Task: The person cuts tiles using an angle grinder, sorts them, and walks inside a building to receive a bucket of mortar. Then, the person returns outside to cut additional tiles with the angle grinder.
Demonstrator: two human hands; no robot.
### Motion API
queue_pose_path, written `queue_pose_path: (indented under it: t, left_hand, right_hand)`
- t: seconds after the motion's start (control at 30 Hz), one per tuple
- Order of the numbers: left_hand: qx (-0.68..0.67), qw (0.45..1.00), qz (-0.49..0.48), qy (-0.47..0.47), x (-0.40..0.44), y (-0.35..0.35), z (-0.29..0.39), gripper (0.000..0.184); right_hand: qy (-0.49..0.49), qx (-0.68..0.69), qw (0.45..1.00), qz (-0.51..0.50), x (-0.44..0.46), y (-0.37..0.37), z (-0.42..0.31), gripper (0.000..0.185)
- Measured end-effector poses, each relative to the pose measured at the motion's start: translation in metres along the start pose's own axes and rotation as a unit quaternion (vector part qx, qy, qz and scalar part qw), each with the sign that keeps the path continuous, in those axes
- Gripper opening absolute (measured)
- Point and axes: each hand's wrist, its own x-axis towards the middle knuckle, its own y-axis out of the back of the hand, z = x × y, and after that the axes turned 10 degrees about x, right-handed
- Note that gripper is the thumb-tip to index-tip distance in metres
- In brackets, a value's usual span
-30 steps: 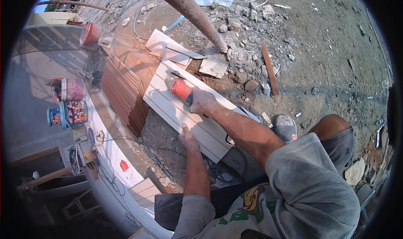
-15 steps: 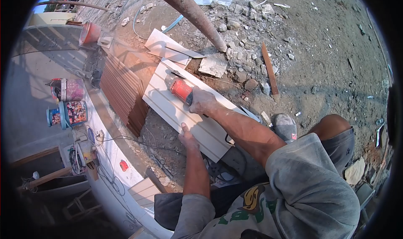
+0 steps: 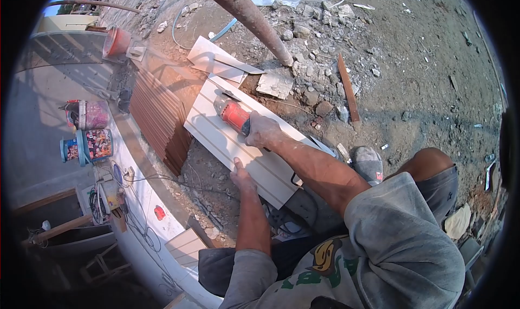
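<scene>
My right hand (image 3: 262, 131) is wrapped round the rear body of a red angle grinder (image 3: 234, 115). The grinder's disc (image 3: 231, 95) stands at the far part of a cream tile with brown stripes (image 3: 238, 152), close to its long right edge; whether it bites into the tile I cannot tell. My left hand (image 3: 242, 178) grips the tile's near left edge, thumb on top and the other fingers mostly hidden. The tile lies slantwise on the ground in front of me.
Left of the tile leans a stack of reddish-brown tiles (image 3: 161, 119). Cut tile pieces (image 3: 215, 60) lie beyond. A rusty pole (image 3: 254, 21) slants overhead. Buckets (image 3: 97, 145) and cables (image 3: 142, 230) sit on the left ledge; rubble (image 3: 311, 32) covers the ground ahead.
The angle grinder and my right hand have shifted very slightly toward me along the tile. My left hand stays at the tile's edge.
</scene>
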Motion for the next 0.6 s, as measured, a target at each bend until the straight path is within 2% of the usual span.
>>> queue_pose_path:
  t: [0.23,0.6]
  left_hand:
    - [-0.011,1.0,0.003,0.005,0.008,-0.002,-0.007,0.084]
    - [-0.022,1.0,-0.004,-0.002,0.012,-0.002,-0.011,0.081]
  right_hand:
    - [0.001,-0.002,1.0,0.007,-0.003,0.001,0.0,0.061]
    - [0.002,-0.003,1.0,-0.002,-0.005,0.002,0.002,0.063]
